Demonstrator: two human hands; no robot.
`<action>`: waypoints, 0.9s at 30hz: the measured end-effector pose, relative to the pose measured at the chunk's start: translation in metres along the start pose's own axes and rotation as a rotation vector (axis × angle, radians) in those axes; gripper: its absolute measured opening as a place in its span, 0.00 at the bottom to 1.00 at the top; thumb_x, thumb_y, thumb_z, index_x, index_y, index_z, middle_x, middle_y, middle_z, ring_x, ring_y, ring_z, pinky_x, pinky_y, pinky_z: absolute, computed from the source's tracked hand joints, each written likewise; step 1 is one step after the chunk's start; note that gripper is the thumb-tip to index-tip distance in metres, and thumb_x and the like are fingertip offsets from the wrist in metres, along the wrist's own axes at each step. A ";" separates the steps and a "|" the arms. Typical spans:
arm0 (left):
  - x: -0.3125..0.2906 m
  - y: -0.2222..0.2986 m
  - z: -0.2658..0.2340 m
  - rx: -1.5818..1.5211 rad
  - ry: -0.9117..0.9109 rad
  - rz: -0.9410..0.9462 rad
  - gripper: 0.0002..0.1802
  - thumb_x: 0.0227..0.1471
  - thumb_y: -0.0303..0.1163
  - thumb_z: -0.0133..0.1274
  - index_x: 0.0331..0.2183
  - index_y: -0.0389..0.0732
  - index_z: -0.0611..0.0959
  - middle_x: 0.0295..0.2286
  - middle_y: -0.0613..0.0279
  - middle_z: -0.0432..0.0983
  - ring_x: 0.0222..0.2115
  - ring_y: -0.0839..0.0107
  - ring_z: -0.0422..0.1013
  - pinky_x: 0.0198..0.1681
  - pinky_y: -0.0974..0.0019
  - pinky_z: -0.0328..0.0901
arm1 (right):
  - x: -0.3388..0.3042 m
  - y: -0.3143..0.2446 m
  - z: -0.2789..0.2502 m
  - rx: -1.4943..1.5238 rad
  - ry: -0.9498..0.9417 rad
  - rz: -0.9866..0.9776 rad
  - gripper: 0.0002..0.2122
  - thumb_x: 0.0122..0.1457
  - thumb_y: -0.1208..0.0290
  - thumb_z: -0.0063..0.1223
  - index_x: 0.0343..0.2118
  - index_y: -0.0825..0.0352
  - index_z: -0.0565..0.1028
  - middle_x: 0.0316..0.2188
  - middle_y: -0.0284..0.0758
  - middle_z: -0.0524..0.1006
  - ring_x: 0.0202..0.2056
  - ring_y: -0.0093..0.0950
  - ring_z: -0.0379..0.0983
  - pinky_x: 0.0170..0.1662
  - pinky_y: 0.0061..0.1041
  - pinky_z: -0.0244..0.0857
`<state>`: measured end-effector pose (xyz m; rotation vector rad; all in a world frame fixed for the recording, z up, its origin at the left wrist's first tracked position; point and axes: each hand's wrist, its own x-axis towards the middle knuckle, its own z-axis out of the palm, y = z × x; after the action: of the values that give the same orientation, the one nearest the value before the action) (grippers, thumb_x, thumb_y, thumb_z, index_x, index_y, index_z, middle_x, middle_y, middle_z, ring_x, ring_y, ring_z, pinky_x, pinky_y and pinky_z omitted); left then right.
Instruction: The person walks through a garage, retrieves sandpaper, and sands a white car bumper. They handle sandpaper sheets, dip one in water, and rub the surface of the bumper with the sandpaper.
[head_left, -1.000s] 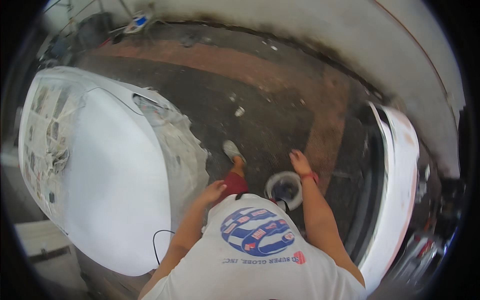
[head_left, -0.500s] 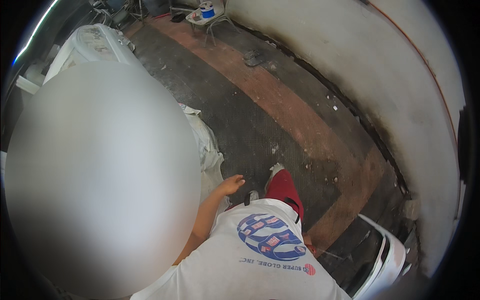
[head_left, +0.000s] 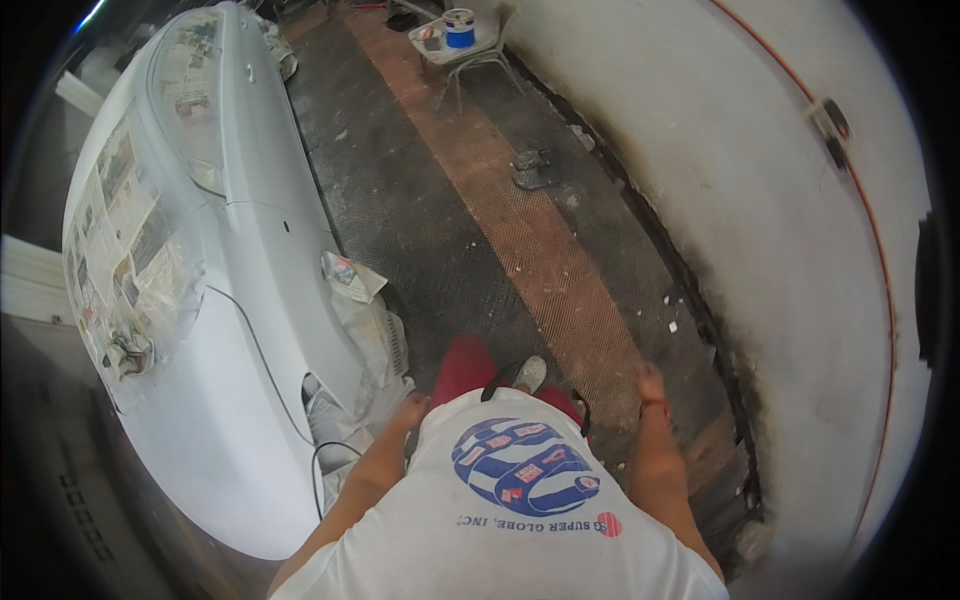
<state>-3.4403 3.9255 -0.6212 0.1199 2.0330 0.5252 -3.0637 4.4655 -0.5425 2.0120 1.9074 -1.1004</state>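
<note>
My left hand hangs beside my red-clad leg, close to the crumpled sheeting at the car's lower side. Its fingers are loosely bent and nothing shows in them. Out to the right, above the floor, is my right hand, with something red around the wrist. Its fingers are too foreshortened to read, and no held object is visible. To my left stands a pale, whitish car. Newspaper and clear film cover its windows, and wrinkled sheeting drapes near its wheel.
Ahead, a chair carries a blue and white can. Dark footwear lies on the patterned floor. A stained pale wall with an orange hose or cord runs along my right. White scraps lie near its base.
The view has shifted, and the blurred patch over the car is gone. My left hand is lower beside my leg. My right arm now shows fully, and the white curved part at lower right has left view.
</note>
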 end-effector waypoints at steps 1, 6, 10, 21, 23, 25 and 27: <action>0.007 0.016 0.008 -0.006 -0.017 0.008 0.27 0.71 0.48 0.49 0.56 0.35 0.81 0.43 0.51 0.84 0.42 0.60 0.78 0.46 0.56 0.71 | 0.052 -0.026 -0.015 0.047 -0.016 -0.090 0.22 0.71 0.60 0.50 0.61 0.70 0.75 0.50 0.44 0.81 0.46 0.35 0.79 0.51 0.37 0.72; 0.099 0.081 -0.015 0.054 0.044 0.118 0.29 0.69 0.49 0.50 0.57 0.34 0.80 0.50 0.43 0.82 0.54 0.51 0.76 0.58 0.58 0.68 | 0.166 -0.273 -0.038 -0.013 0.101 -0.491 0.22 0.71 0.63 0.51 0.62 0.72 0.73 0.50 0.43 0.82 0.44 0.32 0.80 0.51 0.32 0.72; 0.164 0.153 -0.079 -0.182 0.004 0.021 0.29 0.68 0.51 0.51 0.55 0.35 0.82 0.49 0.46 0.83 0.52 0.55 0.77 0.57 0.56 0.68 | 0.189 -0.406 0.003 0.096 -0.062 -0.435 0.23 0.71 0.62 0.51 0.64 0.70 0.72 0.54 0.44 0.81 0.51 0.33 0.80 0.56 0.33 0.71; 0.388 0.357 -0.400 -0.318 0.206 0.068 0.29 0.69 0.49 0.50 0.58 0.34 0.80 0.53 0.47 0.80 0.55 0.55 0.76 0.59 0.55 0.67 | 0.204 -0.383 0.115 -0.440 -0.399 -0.077 0.26 0.69 0.51 0.44 0.55 0.69 0.81 0.57 0.57 0.77 0.60 0.51 0.73 0.63 0.44 0.65; 0.414 0.406 -0.433 -0.392 0.225 0.046 0.30 0.70 0.48 0.50 0.60 0.34 0.79 0.54 0.48 0.80 0.56 0.56 0.75 0.60 0.56 0.66 | 0.246 -0.374 0.107 -0.572 -0.471 -0.169 0.25 0.69 0.52 0.45 0.55 0.69 0.80 0.55 0.56 0.78 0.58 0.49 0.76 0.60 0.42 0.68; 0.416 0.468 -0.470 -0.417 0.232 0.008 0.30 0.70 0.48 0.50 0.61 0.34 0.78 0.55 0.48 0.79 0.57 0.56 0.74 0.61 0.56 0.65 | 0.274 -0.400 0.122 -0.688 -0.496 -0.187 0.23 0.68 0.55 0.47 0.52 0.68 0.82 0.52 0.55 0.80 0.55 0.47 0.79 0.56 0.42 0.71; 0.427 0.534 -0.509 -0.433 0.204 -0.044 0.30 0.70 0.48 0.49 0.61 0.34 0.77 0.56 0.48 0.78 0.58 0.56 0.73 0.62 0.56 0.65 | 0.318 -0.437 0.141 -0.603 -0.447 -0.123 0.20 0.67 0.57 0.49 0.49 0.68 0.83 0.48 0.54 0.82 0.50 0.45 0.81 0.53 0.42 0.73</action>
<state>-4.1599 4.3739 -0.5364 -0.2483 2.0622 0.9680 -3.5457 4.7147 -0.6753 1.2275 1.8388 -0.7767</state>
